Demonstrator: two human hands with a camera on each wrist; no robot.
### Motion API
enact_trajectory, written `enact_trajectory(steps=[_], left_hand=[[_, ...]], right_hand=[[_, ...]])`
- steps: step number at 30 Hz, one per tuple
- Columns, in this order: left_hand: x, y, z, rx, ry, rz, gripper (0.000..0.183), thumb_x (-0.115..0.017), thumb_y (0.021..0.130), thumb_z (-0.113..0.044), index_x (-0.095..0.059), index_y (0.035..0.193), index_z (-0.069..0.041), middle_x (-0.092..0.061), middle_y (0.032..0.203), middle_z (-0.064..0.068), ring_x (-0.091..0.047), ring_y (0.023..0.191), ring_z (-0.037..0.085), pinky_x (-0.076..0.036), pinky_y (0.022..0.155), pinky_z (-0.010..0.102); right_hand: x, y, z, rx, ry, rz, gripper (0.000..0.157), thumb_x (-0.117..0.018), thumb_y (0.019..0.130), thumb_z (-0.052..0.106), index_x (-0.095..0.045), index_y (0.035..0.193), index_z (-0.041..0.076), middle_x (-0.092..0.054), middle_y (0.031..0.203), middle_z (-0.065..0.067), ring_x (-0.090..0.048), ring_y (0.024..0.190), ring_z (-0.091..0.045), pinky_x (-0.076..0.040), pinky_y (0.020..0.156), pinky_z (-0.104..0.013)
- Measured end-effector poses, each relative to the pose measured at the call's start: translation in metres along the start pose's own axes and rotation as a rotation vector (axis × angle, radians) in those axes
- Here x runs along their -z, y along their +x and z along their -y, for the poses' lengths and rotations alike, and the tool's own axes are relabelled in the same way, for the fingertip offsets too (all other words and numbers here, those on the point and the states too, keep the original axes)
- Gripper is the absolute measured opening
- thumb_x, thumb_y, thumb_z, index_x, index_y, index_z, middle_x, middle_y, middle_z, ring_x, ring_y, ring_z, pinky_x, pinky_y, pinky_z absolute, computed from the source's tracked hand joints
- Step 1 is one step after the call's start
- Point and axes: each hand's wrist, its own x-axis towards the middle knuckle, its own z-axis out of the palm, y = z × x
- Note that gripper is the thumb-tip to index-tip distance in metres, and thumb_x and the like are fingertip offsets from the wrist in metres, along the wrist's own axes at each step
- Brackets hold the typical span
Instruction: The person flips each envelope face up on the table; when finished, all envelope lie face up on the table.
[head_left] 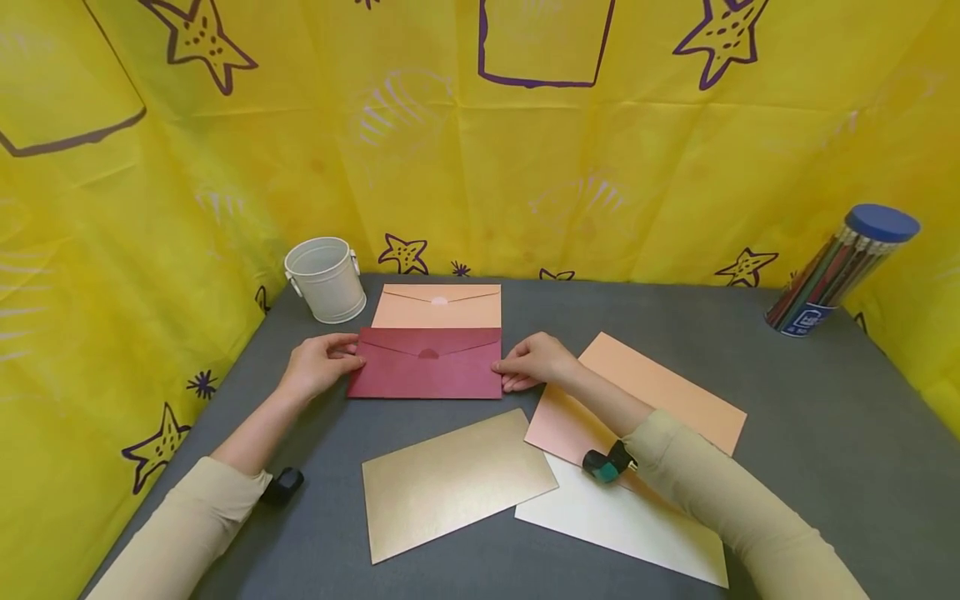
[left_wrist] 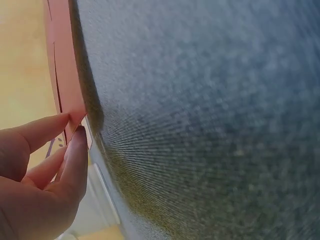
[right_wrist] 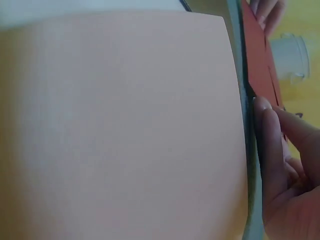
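Observation:
A dark red envelope point(head_left: 427, 379), its flap side up with a round seal, lies between both hands at the middle of the table. My left hand point(head_left: 318, 367) pinches its left edge between thumb and fingers. At the opposite edge, my right hand point(head_left: 538, 362) grips it near the lower right corner. Directly behind, a peach envelope point(head_left: 450, 312) with a pale seal is partly covered by the red one. The left wrist view shows thumb and fingertips meeting at the red envelope's corner point(left_wrist: 67, 75).
Nearer me lies a gold envelope point(head_left: 453, 487). Another peach envelope point(head_left: 660, 379) rests under my right forearm, overlapping a cream-white envelope point(head_left: 622, 525). A white bucket point(head_left: 330, 287) stands at the back left, a blue-lidded tube of pencils point(head_left: 832, 275) at the back right. Yellow cloth point(head_left: 480, 183) hangs behind.

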Motion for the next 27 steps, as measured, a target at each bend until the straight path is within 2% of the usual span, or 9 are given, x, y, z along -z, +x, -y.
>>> enact_trajectory(steps=[4, 11, 21, 27], left_hand=[[-0.0005, 0.0017, 0.0019, -0.027, 0.027, 0.008, 0.049, -0.070, 0.090, -0.017, -0.057, 0.129, 0.008, -0.068, 0.109, 0.023, -0.067, 0.099, 0.033, -0.052, 0.088, 0.044], [-0.0018, 0.0034, 0.0034, -0.074, 0.053, -0.001, 0.045, -0.070, 0.088, -0.012, -0.059, 0.125, 0.011, -0.069, 0.105, 0.025, -0.068, 0.097, 0.034, -0.054, 0.084, 0.043], [-0.0044, 0.0044, 0.0004, -0.101, 0.088, -0.015, 0.045, -0.070, 0.088, -0.013, -0.059, 0.122, 0.013, -0.069, 0.104, 0.026, -0.068, 0.097, 0.036, -0.053, 0.084, 0.045], [-0.0081, 0.0052, -0.0014, -0.088, 0.116, -0.015, 0.048, -0.070, 0.088, -0.014, -0.057, 0.125, 0.014, -0.068, 0.107, 0.027, -0.067, 0.098, 0.036, -0.053, 0.086, 0.045]], right_hand=[[-0.0025, 0.0010, 0.0024, -0.023, -0.051, -0.007, 0.023, -0.078, 0.084, 0.024, -0.075, 0.081, 0.001, -0.069, 0.065, -0.007, -0.068, 0.055, -0.011, -0.053, 0.053, -0.020], [-0.0041, 0.0029, 0.0051, -0.047, -0.079, -0.021, 0.024, -0.079, 0.083, 0.025, -0.075, 0.078, 0.002, -0.069, 0.063, -0.007, -0.067, 0.053, -0.011, -0.052, 0.052, -0.019], [-0.0041, 0.0051, 0.0052, -0.080, -0.092, -0.028, 0.026, -0.080, 0.083, 0.026, -0.073, 0.075, 0.002, -0.068, 0.062, -0.007, -0.066, 0.052, -0.010, -0.051, 0.051, -0.018], [-0.0044, 0.0064, 0.0057, -0.095, -0.098, -0.028, 0.026, -0.080, 0.082, 0.026, -0.073, 0.076, 0.001, -0.068, 0.062, -0.007, -0.066, 0.051, -0.010, -0.051, 0.051, -0.017]])
